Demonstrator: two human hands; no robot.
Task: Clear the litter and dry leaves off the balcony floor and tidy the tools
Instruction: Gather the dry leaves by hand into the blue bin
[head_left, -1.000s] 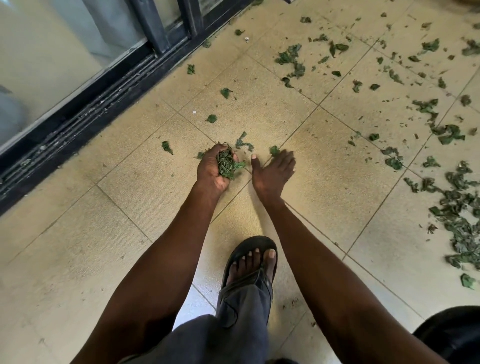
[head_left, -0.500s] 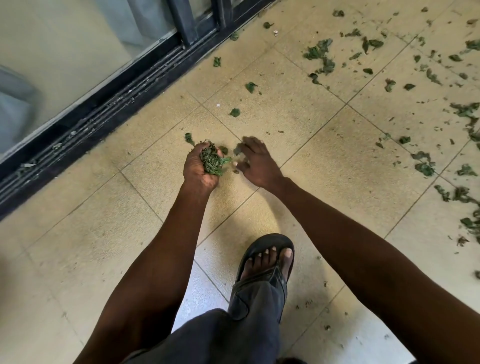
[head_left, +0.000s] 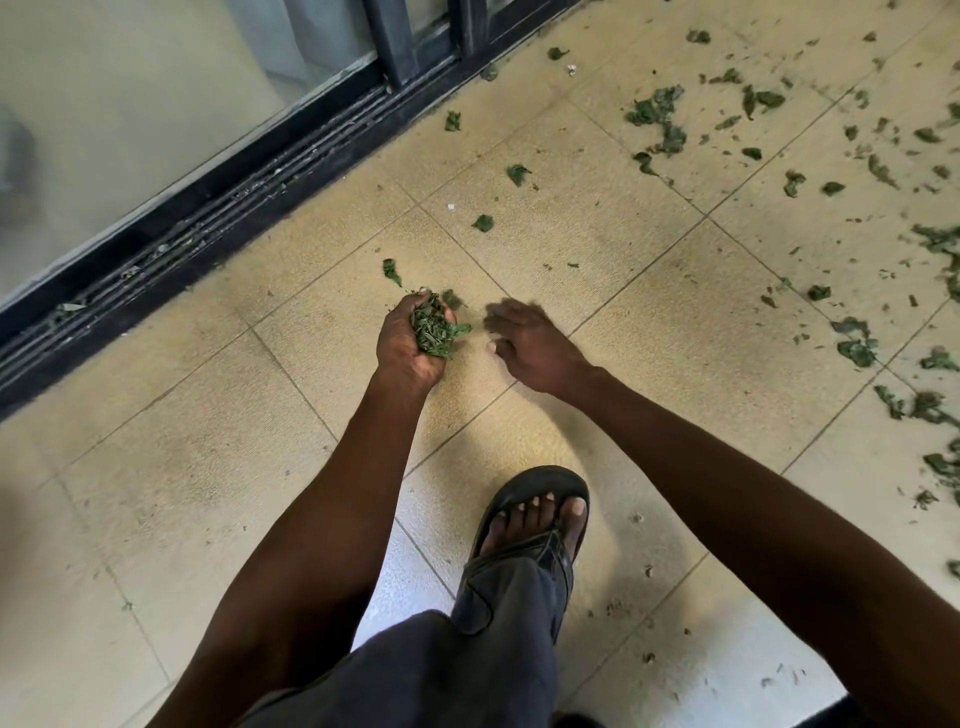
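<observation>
Change since half a second ago: right hand (head_left: 530, 345) has drawn slightly back from the left, its fingers now loosely bent and motion-blurred; the view has shifted little; left hand (head_left: 410, 343) remains cupped as before.

Item, left hand: palm up, low over the floor, fingers curled around a clump of leaves (head_left: 434, 327); grip clamped on the clump, some leaf tips spilling past the fingers toward the right.

Item, right hand: just beside the left, palm down, fingers (head_left: 501, 317) relaxed and slightly bent; grip apart, nothing visibly held, though the fingertips are blurred.

Item, balcony floor (head_left: 208, 493): beige square tiles with thin grout lines, dusty, speckled with small crumbs near the foot.

Item, loose leaves near the hands: one single leaf (head_left: 392, 271) just beyond the left hand; another (head_left: 483, 223) further out; a third (head_left: 518, 174) beyond that; one (head_left: 453, 121) close to the door track.

Item, scattered leaves (head_left: 660, 117): thick litter across the upper right and along the right edge, well apart from the hands.

Item, sliding-door track (head_left: 218, 208): dark frame running diagonally at upper left, debris in its grooves, glass behind.

Item, foot in black sandal (head_left: 535, 514): planted on the floor between the forearms, dark trouser leg (head_left: 467, 665) below it.
</observation>
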